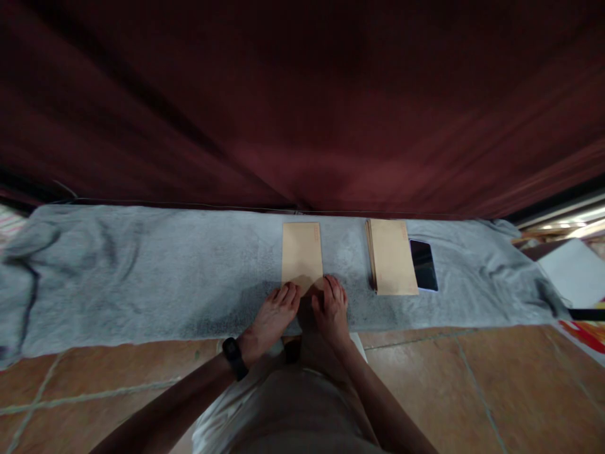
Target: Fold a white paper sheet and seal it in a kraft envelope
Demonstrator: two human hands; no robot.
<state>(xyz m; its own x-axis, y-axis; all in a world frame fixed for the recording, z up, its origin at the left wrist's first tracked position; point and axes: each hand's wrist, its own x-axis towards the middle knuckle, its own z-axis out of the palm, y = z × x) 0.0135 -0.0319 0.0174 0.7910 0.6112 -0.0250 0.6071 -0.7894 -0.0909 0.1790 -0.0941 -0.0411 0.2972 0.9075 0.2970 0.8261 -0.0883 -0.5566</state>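
A single tan envelope (pixel 301 252) lies lengthwise on a grey towel (pixel 142 277) spread over the floor. My left hand (pixel 273 318) rests palm down at the envelope's near edge, fingers stretched flat and touching it. My right hand (pixel 331 308) lies beside it, fingers flat on the envelope's near right corner. A black watch sits on my left wrist. To the right, a stack of tan envelopes (pixel 391 255) lies on the same towel, apart from both hands.
A dark phone (pixel 423 265) lies right of the stack. A dark red curtain (pixel 302 101) hangs behind the towel. Orange floor tiles (pixel 472 391) run along the near side. White paper (pixel 574 271) and coloured items sit at the far right.
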